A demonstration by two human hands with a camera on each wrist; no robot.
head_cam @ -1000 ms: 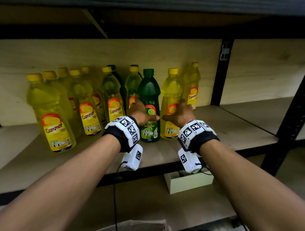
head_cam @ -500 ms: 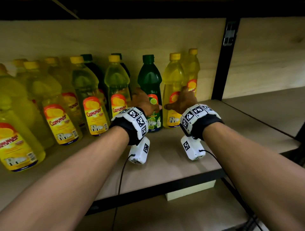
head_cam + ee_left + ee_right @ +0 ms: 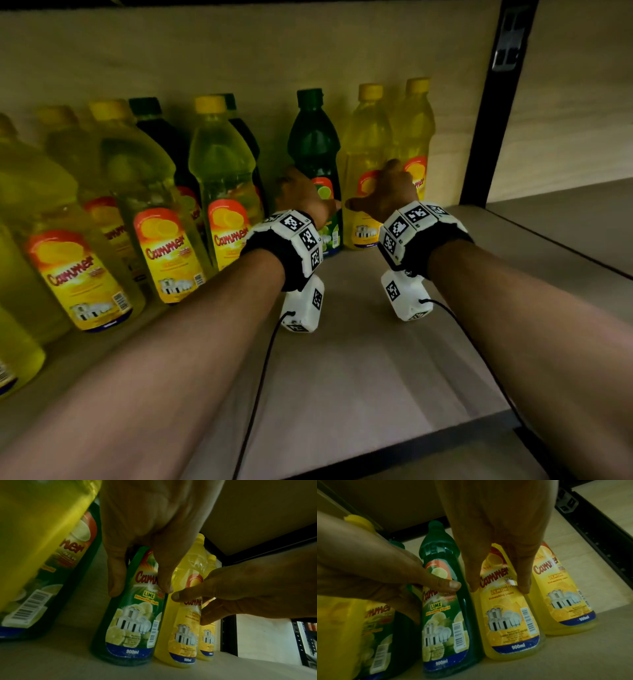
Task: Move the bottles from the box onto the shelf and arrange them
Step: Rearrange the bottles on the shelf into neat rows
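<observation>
My left hand [image 3: 301, 195] is wrapped around the green lime dish-soap bottle [image 3: 313, 150], thumb across its label and fingers curled behind it. My right hand [image 3: 385, 192] grips the yellow lemon dish-soap bottle [image 3: 366, 144] just to its right in the same way, thumb on the near side, fingers round the far side. Both bottles stand upright on the shelf board [image 3: 359, 359], side by side and about touching, near the back panel — so these two are already placed, and I judge I am only squaring them up.

To the far right, a second lemon bottle [image 3: 416, 137] stands just behind the one I hold, close to the black upright post [image 3: 486, 113]. To the left runs a crowd of yellow lemon bottles [image 3: 164, 219], with a couple of dark green-capped ones [image 3: 154, 130] behind them, reaching out of view at the left edge. Their fronts mostly face me, though the rows look uneven in depth.

Most of the job looks done, then — a good many bottles are on the shelf. The box does not show in any view, so I cannot say how many remain in it. The near part of the board and the right-hand bay [image 3: 565, 219] hold no bottles that I can see. What is left, as I judge it: letting go of this pair, fetching whatever is still in the box, and evening out the rows.
</observation>
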